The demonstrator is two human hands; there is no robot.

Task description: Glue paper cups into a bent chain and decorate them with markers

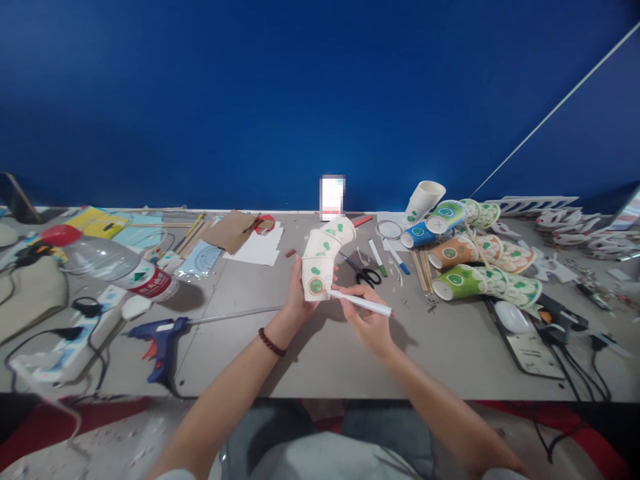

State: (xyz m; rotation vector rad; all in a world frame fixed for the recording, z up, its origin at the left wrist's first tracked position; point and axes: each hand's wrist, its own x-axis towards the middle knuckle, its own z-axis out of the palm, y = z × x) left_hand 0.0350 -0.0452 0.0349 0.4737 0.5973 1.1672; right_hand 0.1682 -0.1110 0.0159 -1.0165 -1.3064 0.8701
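In my left hand (296,293) is a curved chain of white paper cups (319,270) with green leaf prints, joined end to end. The fingers wrap round the nearest cup, which bears a round orange and green mark. My right hand (370,323) grips a white marker pen (363,303), its tip end at the lower right side of that cup. Whether the tip touches the paper I cannot tell. Just beyond my right hand lie black-handled scissors (367,275), a green-ended marker (379,257) and a blue-ended marker (397,259).
Coloured cup chains (467,283) and a stack of white cups (424,200) stand right. A blue glue gun (163,340), a power strip (83,340) and a red-capped bottle (115,263) lie left. A phone (527,347) carries a white mouse (510,316). Brown cardboard (230,229) lies back left.
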